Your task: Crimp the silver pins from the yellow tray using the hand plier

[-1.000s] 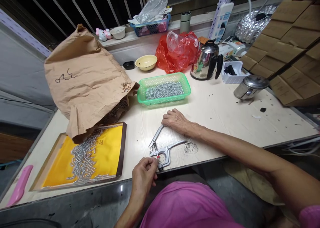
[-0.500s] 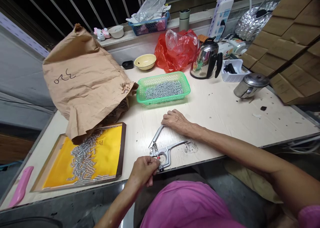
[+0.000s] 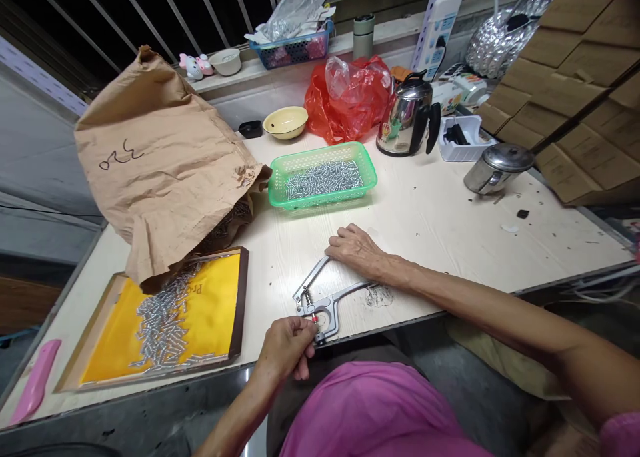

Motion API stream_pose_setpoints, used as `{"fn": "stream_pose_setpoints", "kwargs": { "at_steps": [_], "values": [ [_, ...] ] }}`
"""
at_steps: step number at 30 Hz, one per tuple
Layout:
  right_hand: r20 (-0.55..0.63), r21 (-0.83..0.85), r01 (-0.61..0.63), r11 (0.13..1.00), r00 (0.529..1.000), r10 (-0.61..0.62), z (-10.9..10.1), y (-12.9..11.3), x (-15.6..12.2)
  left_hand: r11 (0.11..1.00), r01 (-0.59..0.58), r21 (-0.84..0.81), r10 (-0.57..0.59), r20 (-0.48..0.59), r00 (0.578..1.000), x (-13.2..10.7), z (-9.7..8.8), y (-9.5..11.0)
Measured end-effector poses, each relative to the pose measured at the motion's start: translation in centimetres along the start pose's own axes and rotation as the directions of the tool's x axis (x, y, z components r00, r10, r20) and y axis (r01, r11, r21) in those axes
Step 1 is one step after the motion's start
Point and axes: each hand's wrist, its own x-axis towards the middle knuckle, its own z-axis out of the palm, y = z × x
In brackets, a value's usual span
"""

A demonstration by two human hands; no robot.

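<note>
Press pliers [image 3: 326,306] flat on the bench [image 3: 440,230], near the front edge, head toward the body, two handles splayed up and to the right. Left hand [image 3: 287,347] at the pliers' head, fingertips pinched together by a small red-tipped bit; too small to tell what sits between them. Right hand [image 3: 356,250] palm down on the far end of the upper handle, fingers loose and laid over it, not wrapped round. Lower handle bare, just beside the right wrist. Hands well apart, pliers between them.

Behind the right hand, green basket [image 3: 320,201] holding short metal pins [image 3: 323,177]. Left of it, big brown paper sack [image 3: 160,163] slumped on its side, mouth over a brown-framed yellow tray [image 3: 243,303], more pins [image 3: 160,320] spilled on that. Pink plastic piece [image 3: 33,380] at far left edge. At the back: yellow bowl [image 3: 285,122], red plastic bag [image 3: 350,100], steel kettle [image 3: 407,117]. Lidded steel pot [image 3: 493,169] at right, cardboard sheets [image 3: 575,77] beyond it.
</note>
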Motion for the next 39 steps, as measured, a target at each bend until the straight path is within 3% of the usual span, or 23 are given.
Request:
{"fn": "stream_pose_setpoints", "kwargs": {
  "at_steps": [5, 9, 16, 18, 20, 22, 24, 27, 29, 32, 39],
  "values": [
    [0.020, 0.083, -0.041, 0.996, 0.999, 0.039, -0.5, -0.3, -1.2, 1.000, 0.005, -0.029, -0.005, -0.006, 1.000, -0.1, 0.1, 0.0],
    [0.041, 0.211, 0.001, 0.978, 0.999, -0.010, -1.6, -0.4, -2.5, 0.999, 0.007, -0.044, -0.008, -0.011, 1.000, -0.2, 0.3, 0.1],
    [0.124, 0.172, -0.027, 0.985, 0.992, 0.006, -2.7, -1.3, -4.0, 0.999, 0.012, -0.051, -0.012, -0.011, 1.000, -0.3, 0.3, -0.4],
    [0.126, 0.171, -0.040, 0.984, 0.992, 0.019, -2.8, -1.5, -4.2, 1.000, 0.005, 0.011, -0.004, -0.029, 1.000, -0.6, 0.0, -0.5],
    [0.129, 0.179, -0.055, 0.982, 0.991, 0.032, -3.0, -1.6, -4.4, 0.985, -0.051, 0.165, 0.071, -0.122, 0.990, -1.2, -0.3, -0.3],
    [0.137, 0.188, -0.065, 0.980, 0.990, 0.039, -3.1, -1.7, -4.5, 0.916, -0.162, 0.366, 0.258, -0.231, 0.938, -1.7, -0.3, 0.1],
    [0.140, 0.198, -0.071, 0.978, 0.989, 0.044, -3.1, -1.9, -4.5, 0.785, -0.291, 0.547, 0.485, -0.250, 0.838, -1.8, 0.1, 0.7],
    [0.114, 0.213, -0.077, 0.974, 0.992, 0.053, -2.5, -2.3, -4.4, 0.529, -0.414, 0.741, 0.716, -0.128, 0.686, -0.5, 1.3, 1.8],
    [0.092, 0.213, -0.082, 0.974, 0.994, 0.063, -2.0, -2.7, -4.3, 0.380, -0.431, 0.818, 0.780, -0.033, 0.625, 0.9, 2.1, 2.5],
    [0.077, 0.201, -0.089, 0.975, 0.994, 0.075, -1.7, -3.0, -4.1, 0.281, -0.432, 0.857, 0.784, 0.054, 0.618, 2.7, 2.4, 3.6],
    [0.109, 0.189, -0.039, 0.981, 0.994, 0.018, -2.8, -2.0, -2.8, 0.297, -0.428, 0.854, 0.717, 0.097, 0.691, 3.8, 1.2, 5.6]
  ]
}}
